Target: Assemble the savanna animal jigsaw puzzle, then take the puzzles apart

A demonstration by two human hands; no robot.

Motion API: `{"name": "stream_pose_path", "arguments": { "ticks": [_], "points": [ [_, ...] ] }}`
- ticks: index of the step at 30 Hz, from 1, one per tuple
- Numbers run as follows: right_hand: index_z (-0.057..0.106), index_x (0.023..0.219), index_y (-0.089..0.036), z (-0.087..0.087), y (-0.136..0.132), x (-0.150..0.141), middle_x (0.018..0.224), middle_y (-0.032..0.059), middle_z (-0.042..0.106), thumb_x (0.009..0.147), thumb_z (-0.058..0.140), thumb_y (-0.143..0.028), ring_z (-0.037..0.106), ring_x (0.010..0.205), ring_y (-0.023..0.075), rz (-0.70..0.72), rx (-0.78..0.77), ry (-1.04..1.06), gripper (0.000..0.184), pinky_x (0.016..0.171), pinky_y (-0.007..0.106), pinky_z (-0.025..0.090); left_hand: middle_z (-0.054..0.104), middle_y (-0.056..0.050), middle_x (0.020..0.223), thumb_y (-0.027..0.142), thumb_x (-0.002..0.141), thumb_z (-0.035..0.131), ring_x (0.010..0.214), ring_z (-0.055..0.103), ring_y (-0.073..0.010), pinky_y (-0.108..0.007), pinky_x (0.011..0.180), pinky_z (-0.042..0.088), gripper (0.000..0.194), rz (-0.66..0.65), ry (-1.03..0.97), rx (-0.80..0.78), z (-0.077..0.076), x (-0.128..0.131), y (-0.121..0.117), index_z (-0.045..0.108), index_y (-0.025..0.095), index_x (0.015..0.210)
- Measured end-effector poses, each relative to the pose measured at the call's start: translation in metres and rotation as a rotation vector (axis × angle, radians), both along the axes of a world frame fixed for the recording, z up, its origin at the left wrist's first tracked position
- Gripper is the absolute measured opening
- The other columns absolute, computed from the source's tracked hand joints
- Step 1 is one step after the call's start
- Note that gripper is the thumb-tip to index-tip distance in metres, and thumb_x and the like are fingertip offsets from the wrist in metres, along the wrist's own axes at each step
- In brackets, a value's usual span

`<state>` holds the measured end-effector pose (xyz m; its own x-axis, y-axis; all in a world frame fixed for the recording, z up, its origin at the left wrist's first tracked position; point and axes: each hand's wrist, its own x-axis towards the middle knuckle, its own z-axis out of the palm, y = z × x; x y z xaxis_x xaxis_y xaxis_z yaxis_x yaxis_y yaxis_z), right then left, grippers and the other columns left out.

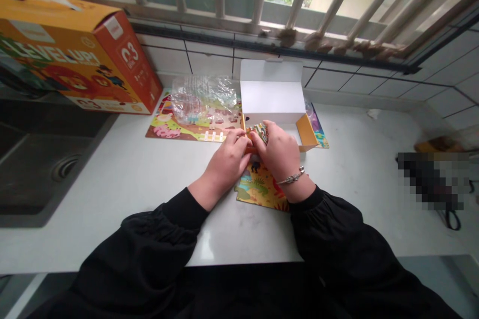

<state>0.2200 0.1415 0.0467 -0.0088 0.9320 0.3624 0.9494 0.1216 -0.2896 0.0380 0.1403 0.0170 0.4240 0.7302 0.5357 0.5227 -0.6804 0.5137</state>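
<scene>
An open cardboard box (272, 94), white inside with orange sides, stands with its lid raised against the back. At its front left corner my left hand (228, 162) is closed, its fingers on the box's edge. Reaching over the front wall, my right hand (280, 152) is closed around a small stack of colourful puzzle pieces (261, 131), inside the box's left end. The fingers partly hide the stack. Under the box's front and my right wrist lies a yellow, animal-printed puzzle section (258, 189).
Crumpled clear plastic (202, 97) rests on an illustrated puzzle board (168, 127) behind my left hand. A big orange carton (127, 70) stands at the back left, beside a dark sink (26, 159). A blurred dark object (430, 182) lies at the right. Window bars run along the back.
</scene>
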Motion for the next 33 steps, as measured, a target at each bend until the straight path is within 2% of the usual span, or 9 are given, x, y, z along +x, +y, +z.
{"name": "stream_pose_path", "arguments": {
  "ticks": [4, 8, 12, 16, 19, 22, 26, 29, 33],
  "points": [
    [0.062, 0.156, -0.010, -0.002, -0.004, 0.002, 0.121, 0.0207, 0.085, 0.120, 0.038, -0.058, 0.081, 0.094, 0.0313, 0.077, -0.039, 0.002, 0.065, 0.078, 0.037, 0.054, 0.059, -0.015, 0.142, 0.002, 0.099, 0.063, 0.141, 0.062, -0.0326, -0.052, 0.120, 0.058, 0.027, 0.011, -0.013, -0.028, 0.002, -0.002, 0.000, 0.061, 0.022, 0.118],
    [0.060, 0.160, -0.009, -0.004, -0.006, 0.005, 0.118, 0.0208, 0.086, 0.122, 0.024, -0.056, 0.081, 0.085, 0.0284, 0.116, -0.021, 0.049, 0.070, 0.072, 0.036, 0.056, 0.060, -0.015, 0.140, 0.001, 0.096, 0.066, 0.142, 0.060, -0.0324, -0.052, 0.122, 0.055, 0.030, 0.039, -0.032, -0.033, 0.003, -0.005, -0.001, 0.059, 0.022, 0.117],
    [0.066, 0.155, -0.010, -0.006, -0.006, 0.009, 0.120, 0.0219, 0.086, 0.122, 0.023, -0.052, 0.082, 0.084, 0.0289, 0.119, 0.006, 0.055, 0.069, 0.072, 0.038, 0.057, 0.062, -0.013, 0.136, 0.003, 0.096, 0.069, 0.139, 0.060, -0.0313, -0.052, 0.121, 0.055, 0.036, 0.032, -0.048, -0.025, 0.004, -0.006, -0.002, 0.056, 0.023, 0.124],
    [0.072, 0.146, -0.012, -0.003, -0.008, 0.015, 0.120, 0.0201, 0.086, 0.121, 0.027, -0.049, 0.082, 0.087, 0.0281, 0.136, 0.077, 0.109, 0.063, 0.075, 0.040, 0.059, 0.062, -0.012, 0.135, 0.008, 0.097, 0.073, 0.132, 0.063, -0.0306, -0.046, 0.105, 0.062, 0.040, 0.031, -0.051, -0.042, 0.006, -0.009, -0.004, 0.055, 0.023, 0.128],
    [0.074, 0.138, -0.015, 0.005, -0.011, 0.024, 0.116, 0.0162, 0.086, 0.121, 0.029, -0.044, 0.083, 0.096, 0.0269, 0.141, 0.154, 0.209, 0.057, 0.083, 0.041, 0.060, 0.062, -0.012, 0.134, 0.013, 0.101, 0.071, 0.116, 0.066, -0.0263, -0.042, 0.095, 0.062, 0.034, 0.048, -0.052, -0.038, 0.010, -0.014, -0.007, 0.055, 0.022, 0.129],
    [0.076, 0.127, -0.018, 0.014, -0.015, 0.039, 0.110, 0.0125, 0.085, 0.121, 0.030, -0.041, 0.082, 0.100, 0.0246, 0.112, 0.253, 0.310, 0.051, 0.089, 0.041, 0.060, 0.066, -0.008, 0.117, 0.018, 0.104, 0.069, 0.097, 0.065, -0.0221, -0.039, 0.088, 0.058, 0.020, 0.055, -0.012, -0.045, 0.017, -0.019, -0.011, 0.058, 0.021, 0.120],
    [0.075, 0.116, -0.022, 0.017, -0.015, 0.063, 0.101, 0.0083, 0.083, 0.121, 0.030, -0.041, 0.080, 0.093, 0.0214, 0.034, 0.337, 0.372, 0.049, 0.087, 0.039, 0.058, 0.067, -0.003, 0.096, 0.022, 0.105, 0.069, 0.084, 0.061, -0.0200, -0.036, 0.080, 0.051, 0.007, 0.034, 0.052, -0.108, 0.025, -0.022, -0.016, 0.061, 0.021, 0.104],
    [0.074, 0.111, -0.023, 0.012, -0.012, 0.074, 0.096, 0.0068, 0.083, 0.121, 0.032, -0.041, 0.079, 0.088, 0.0209, -0.005, 0.352, 0.385, 0.047, 0.085, 0.039, 0.057, 0.068, -0.002, 0.089, 0.022, 0.105, 0.068, 0.076, 0.059, -0.0180, -0.034, 0.072, 0.046, 0.012, 0.033, 0.070, -0.215, 0.027, -0.022, -0.018, 0.063, 0.021, 0.094],
    [0.074, 0.106, -0.023, 0.003, -0.009, 0.074, 0.089, 0.0054, 0.081, 0.121, 0.032, -0.043, 0.077, 0.082, 0.0196, 0.007, 0.339, 0.417, 0.049, 0.081, 0.038, 0.056, 0.069, -0.002, 0.082, 0.026, 0.105, 0.068, 0.070, 0.059, -0.0177, -0.034, 0.068, 0.042, 0.021, 0.028, 0.156, -0.327, 0.026, -0.021, -0.017, 0.063, 0.021, 0.086]
  ]
}}
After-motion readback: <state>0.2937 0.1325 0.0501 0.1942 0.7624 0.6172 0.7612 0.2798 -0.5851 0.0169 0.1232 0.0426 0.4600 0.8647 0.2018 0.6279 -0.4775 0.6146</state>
